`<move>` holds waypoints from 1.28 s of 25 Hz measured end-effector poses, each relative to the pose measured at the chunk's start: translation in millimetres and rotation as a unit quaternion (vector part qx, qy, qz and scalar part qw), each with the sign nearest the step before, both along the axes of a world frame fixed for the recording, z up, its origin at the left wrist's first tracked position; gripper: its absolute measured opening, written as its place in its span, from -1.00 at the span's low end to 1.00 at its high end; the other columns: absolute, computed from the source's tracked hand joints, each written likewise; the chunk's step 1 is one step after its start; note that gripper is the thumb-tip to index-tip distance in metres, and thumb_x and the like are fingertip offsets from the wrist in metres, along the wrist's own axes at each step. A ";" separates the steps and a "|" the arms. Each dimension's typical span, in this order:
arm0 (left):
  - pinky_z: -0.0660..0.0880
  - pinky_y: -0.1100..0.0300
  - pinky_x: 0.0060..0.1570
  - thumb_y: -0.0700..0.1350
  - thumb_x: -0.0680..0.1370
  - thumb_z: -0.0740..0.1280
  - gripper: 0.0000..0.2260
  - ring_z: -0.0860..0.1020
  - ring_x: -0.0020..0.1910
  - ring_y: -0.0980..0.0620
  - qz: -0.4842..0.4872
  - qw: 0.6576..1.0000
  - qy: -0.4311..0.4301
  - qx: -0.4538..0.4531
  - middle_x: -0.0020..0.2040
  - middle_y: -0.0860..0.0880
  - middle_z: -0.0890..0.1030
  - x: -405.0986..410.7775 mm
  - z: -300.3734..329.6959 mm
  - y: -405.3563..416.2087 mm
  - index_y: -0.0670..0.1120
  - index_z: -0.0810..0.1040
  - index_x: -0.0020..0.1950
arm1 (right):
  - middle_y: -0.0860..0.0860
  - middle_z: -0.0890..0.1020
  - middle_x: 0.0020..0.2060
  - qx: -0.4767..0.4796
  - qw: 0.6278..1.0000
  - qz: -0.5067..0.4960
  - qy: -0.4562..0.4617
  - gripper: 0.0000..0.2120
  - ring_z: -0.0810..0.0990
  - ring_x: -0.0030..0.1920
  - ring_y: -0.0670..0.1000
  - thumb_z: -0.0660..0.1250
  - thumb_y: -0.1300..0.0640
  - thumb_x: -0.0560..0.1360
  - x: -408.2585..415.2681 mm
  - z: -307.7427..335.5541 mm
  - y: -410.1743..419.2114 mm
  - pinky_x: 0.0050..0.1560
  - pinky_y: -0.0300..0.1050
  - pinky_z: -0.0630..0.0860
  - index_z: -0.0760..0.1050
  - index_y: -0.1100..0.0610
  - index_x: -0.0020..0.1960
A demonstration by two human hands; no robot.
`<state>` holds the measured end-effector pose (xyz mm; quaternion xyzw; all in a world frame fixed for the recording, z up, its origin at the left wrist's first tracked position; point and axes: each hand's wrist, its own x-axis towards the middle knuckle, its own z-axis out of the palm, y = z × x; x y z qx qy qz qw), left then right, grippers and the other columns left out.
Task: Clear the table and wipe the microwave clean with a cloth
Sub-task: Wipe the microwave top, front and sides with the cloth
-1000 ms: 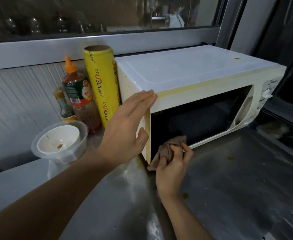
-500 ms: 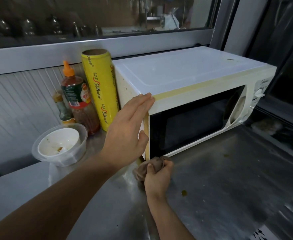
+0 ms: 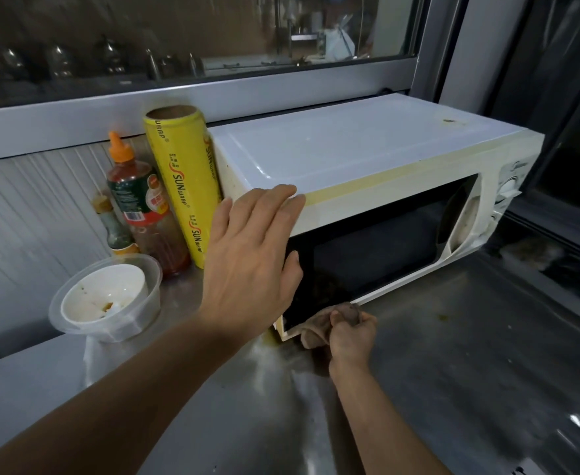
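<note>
I'm bracing the microwave with my left hand — fingers straight and spread, flat against its front-left corner, holding nothing. My right hand is gripping the bunched brown cloth, fingers curled round it, pressing it at the bottom-left corner of the dark door where it meets the desk. I'm reading this as the wiping step, working the lower door edge. The clearing part isn't looking done: a used bowl nested in a clear plastic tub, two sauce bottles and a yellow roll of wrap are sitting just left of the microwave. Next move — I'm thinking of running the cloth along the bottom trim toward the knobs, keeping the left hand bracing so the box isn't sliding. There's a small brown spot on the top, far right, needing a pass too.
</note>
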<state>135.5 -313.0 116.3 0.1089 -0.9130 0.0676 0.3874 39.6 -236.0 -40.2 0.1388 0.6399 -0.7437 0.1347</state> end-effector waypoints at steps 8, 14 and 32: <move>0.12 -0.05 0.31 -0.14 0.27 0.35 -0.40 0.31 0.24 -0.09 0.011 0.994 -0.073 -0.087 0.31 -0.09 0.47 -82.8 -0.6 49.8 -0.15 0.43 0.33 | 0.19 0.55 -0.01 -0.009 1.000 -0.004 -0.017 -0.67 0.58 -0.01 0.15 0.25 0.42 0.43 -78.8 -0.8 30.3 0.14 0.10 0.54 0.33 0.24 0.17; 0.23 -0.08 0.33 -0.16 0.26 0.36 -0.37 0.31 0.24 -0.12 0.019 0.994 -0.075 -0.075 0.32 -0.10 0.46 -136.3 -2.6 79.2 -0.16 0.41 0.34 | 0.25 0.59 -0.04 0.029 0.999 -0.033 -0.013 -0.72 0.60 -0.01 0.21 0.27 0.37 0.40 -146.7 -8.8 52.4 0.12 0.16 0.54 0.36 0.26 0.10; 0.20 -0.04 0.25 -0.17 0.27 0.32 -0.36 0.27 0.20 -0.17 0.057 0.994 -0.071 -0.060 0.31 -0.14 0.41 -210.2 -7.5 118.7 -0.19 0.36 0.36 | 0.11 0.54 -0.13 -0.006 1.000 -0.005 -0.023 -0.81 0.56 -0.07 0.11 0.22 0.38 0.51 -256.1 3.4 128.0 0.04 0.02 0.55 0.36 0.21 0.09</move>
